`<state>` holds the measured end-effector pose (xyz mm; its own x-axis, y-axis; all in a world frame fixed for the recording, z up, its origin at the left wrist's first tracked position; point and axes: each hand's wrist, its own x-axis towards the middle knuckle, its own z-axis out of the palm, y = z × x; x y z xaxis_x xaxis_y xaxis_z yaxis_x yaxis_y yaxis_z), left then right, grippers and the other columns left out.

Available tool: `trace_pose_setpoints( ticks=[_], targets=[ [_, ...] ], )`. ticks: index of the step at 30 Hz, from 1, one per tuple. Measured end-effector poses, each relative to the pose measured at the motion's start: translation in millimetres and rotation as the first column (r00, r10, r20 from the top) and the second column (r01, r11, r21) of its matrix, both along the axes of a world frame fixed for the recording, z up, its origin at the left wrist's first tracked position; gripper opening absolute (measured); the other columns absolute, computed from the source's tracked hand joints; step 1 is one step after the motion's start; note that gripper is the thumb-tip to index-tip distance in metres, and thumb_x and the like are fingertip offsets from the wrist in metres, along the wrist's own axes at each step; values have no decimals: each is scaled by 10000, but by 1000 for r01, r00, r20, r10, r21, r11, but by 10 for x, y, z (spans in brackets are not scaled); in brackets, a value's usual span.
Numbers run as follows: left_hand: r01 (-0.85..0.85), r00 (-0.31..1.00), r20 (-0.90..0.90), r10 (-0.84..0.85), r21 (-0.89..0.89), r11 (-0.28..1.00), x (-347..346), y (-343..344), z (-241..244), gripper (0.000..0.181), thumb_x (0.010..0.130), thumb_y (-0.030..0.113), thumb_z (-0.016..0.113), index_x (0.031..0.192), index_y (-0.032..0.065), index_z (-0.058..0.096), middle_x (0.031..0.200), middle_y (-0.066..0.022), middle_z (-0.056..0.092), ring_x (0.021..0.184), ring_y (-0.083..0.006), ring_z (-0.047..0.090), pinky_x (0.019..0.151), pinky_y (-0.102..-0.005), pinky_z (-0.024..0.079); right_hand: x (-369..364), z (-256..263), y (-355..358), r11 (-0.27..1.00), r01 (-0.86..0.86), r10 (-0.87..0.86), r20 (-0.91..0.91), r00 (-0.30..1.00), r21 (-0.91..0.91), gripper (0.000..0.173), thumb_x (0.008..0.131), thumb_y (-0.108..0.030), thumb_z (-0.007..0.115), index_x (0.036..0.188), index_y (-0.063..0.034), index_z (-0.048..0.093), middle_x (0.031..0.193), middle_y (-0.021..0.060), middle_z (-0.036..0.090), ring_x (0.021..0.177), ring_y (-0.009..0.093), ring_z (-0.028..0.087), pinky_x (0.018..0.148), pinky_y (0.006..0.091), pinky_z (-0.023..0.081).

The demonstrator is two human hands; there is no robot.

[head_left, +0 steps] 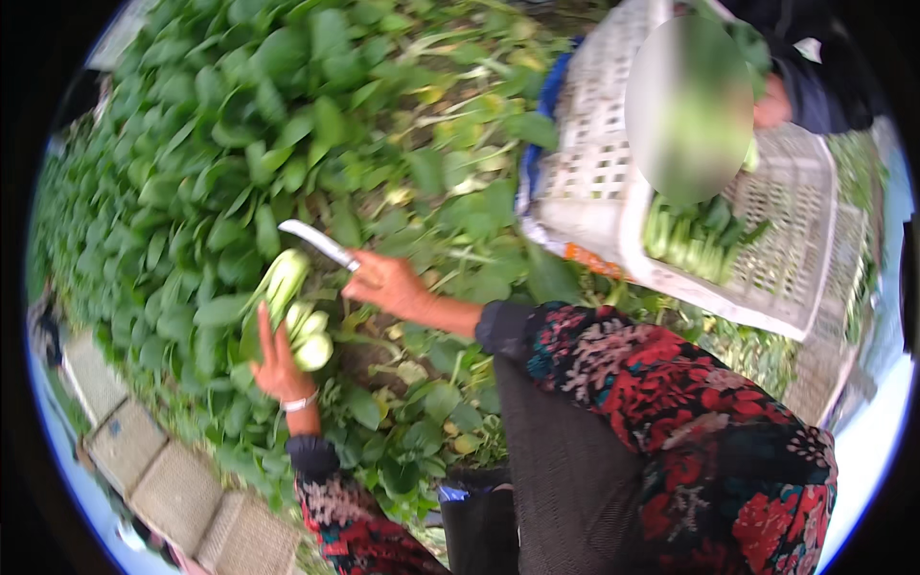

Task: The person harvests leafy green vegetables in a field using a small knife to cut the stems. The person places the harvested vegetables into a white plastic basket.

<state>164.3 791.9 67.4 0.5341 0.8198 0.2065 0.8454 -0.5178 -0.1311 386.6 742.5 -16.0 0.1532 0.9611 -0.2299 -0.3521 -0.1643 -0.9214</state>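
My right hand grips the handle of a curved, pale-bladed knife, its tip pointing up and left over the plants. Below and left of it, my left hand lies against bunches of leafy greens with pale, thick stalks, its fingers behind the stalks. Part of that hand's grip is hidden by leaves and stalks. Another pale-stalked head sits just above my left fingertips, near the knife. Dense standing greens spread to the left.
A white plastic crate at the upper right holds a row of cut greens. Another person's hand is beside it. A blue and orange sack lies by the crate. Several crates line the lower left edge of the bed.
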Motion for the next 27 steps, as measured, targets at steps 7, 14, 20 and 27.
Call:
trace_pose_setpoints(
  ticks=[7, 14, 20, 27],
  targets=[
    [-41, 933, 340, 118, -226, 973, 645, -711, 575, 318, 819, 152, 662, 1106, 15, 657, 1311, -180, 587, 1124, -361, 612, 888, -390, 502, 388, 809, 49, 964, -110, 221, -502, 836, 240, 744, 776, -390, 805, 1339, -42, 464, 1135, 20, 627, 586, -5, 462, 468, 145, 373],
    [70, 705, 602, 376, -586, 807, 637, -1198, 703, 484, 751, 56, 673, 1216, -42, 581, 1215, -174, 611, 1077, -273, 593, 992, -372, 428, 627, 934, -53, 867, -390, 498, -575, 650, 310, 704, 828, -335, 767, 1359, -8, 441, 1299, 100, 598, 684, -7, 542, 455, 140, 401],
    [264, 303, 459, 835, -883, 389, 505, -1431, 708, 683, 712, -19, 726, 1343, -26, 466, 1291, -117, 550, 1142, -222, 520, 1041, -360, 373, 619, 854, -99, 893, -395, 451, -398, 799, 217, 541, 776, -288, 825, 1161, -8, 566, 870, -30, 630, 610, 12, 476, 473, 180, 382],
    [36, 142, 468, 872, -883, 468, 309, -1167, 862, 674, 773, -82, 690, 1392, -11, 433, 1422, -124, 481, 1267, -215, 486, 1085, -348, 350, 668, 802, 2, 988, -149, 145, 127, 981, 27, 527, 664, -328, 894, 946, 2, 595, 785, 2, 604, 710, 81, 545, 666, 252, 484]
  ],
)
